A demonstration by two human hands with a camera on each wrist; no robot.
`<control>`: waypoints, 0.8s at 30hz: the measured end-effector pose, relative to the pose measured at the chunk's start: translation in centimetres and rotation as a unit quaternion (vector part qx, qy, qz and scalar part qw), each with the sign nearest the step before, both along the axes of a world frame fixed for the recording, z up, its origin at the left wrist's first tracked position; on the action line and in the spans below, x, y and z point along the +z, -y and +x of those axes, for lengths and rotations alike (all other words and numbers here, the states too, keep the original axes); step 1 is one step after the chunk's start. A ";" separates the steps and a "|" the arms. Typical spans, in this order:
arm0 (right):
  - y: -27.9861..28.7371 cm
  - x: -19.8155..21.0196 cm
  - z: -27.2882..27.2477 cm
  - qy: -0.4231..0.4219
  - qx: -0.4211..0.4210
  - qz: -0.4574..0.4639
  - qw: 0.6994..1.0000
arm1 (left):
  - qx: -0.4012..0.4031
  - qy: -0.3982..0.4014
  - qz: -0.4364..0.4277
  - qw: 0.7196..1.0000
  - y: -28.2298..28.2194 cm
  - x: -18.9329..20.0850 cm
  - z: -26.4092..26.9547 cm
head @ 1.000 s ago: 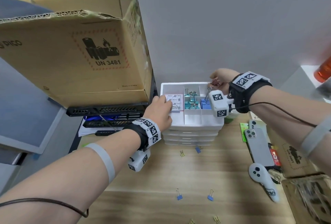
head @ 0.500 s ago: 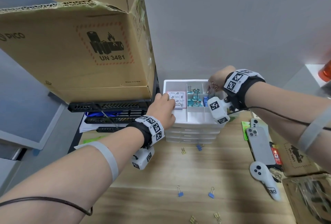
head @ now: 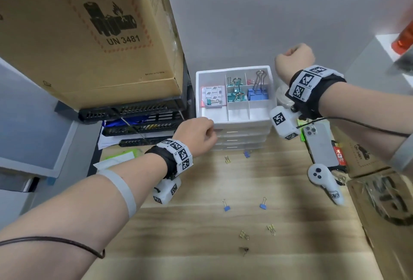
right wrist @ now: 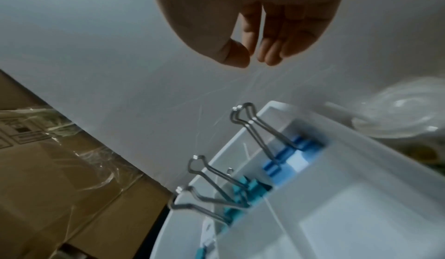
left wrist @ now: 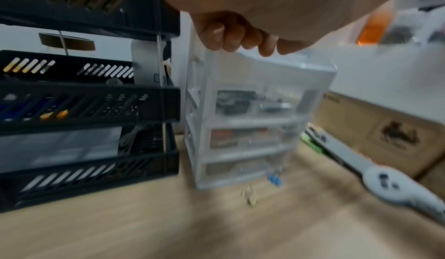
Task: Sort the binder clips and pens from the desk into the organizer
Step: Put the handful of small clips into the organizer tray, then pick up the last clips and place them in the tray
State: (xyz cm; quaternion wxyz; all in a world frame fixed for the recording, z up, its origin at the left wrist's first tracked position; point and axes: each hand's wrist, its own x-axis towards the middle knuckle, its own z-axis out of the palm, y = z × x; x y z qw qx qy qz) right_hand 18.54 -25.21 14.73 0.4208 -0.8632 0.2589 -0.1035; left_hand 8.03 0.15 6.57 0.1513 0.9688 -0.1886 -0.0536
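Pale wooden desk [head: 290,223] against a grey wall, and on it sits the white plastic drawer organizer [head: 237,121] with its open divided top tray. Progress check: large teal binder clips [head: 235,95] fill the middle compartment, a big blue binder clip [head: 258,94] stands in the one to its right, and a small teal clip lies on a pink notes pad [head: 212,96] on the left. Plenty left, though: small blue binder clips [head: 226,207] and little gold binder clips [head: 271,229] lie scattered across the desk, two more just in front of the bottom drawer. No pens visible anywhere.

Left hand [head: 199,136] hangs at the organizer's front left corner, knuckles up, fingers [left wrist: 231,36] curled under, just beside the top tray's edge; whether they touch it I cannot tell, and that grip holds nothing I can see. Right hand [head: 293,56] is raised behind the organizer's back right corner, above the blue clip's wire handles; its grip is loose, thumb and fingertips [right wrist: 269,53] nearly meeting, empty.

By my reckoning the next pickup comes from the desk.
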 end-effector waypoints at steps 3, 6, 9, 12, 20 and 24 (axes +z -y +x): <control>1.5 -2.5 -3.0 0.019 -0.035 0.036 0.999 | -0.027 -0.067 0.043 0.996 -0.3 -2.4 -2.0; 2.8 -5.9 -6.2 0.016 -0.058 0.050 0.997 | -0.043 -0.158 0.054 0.985 -0.5 -5.9 -3.9; 4.0 -11.3 -9.9 -0.039 -0.048 0.067 0.996 | -0.065 -0.224 0.112 0.966 -0.2 -9.4 -6.3; 4.8 -16.6 -13.7 -0.201 0.050 0.072 0.976 | -0.086 -0.242 0.112 0.960 0.4 -12.4 -8.5; 2.4 -25.3 -22.2 -0.458 0.236 -0.060 0.855 | -0.078 -0.253 0.082 0.961 2.4 -18.0 -12.1; 0.7 -26.0 -22.9 -0.407 0.264 -0.113 0.867 | -0.075 -0.236 0.079 0.966 3.2 -19.1 -12.6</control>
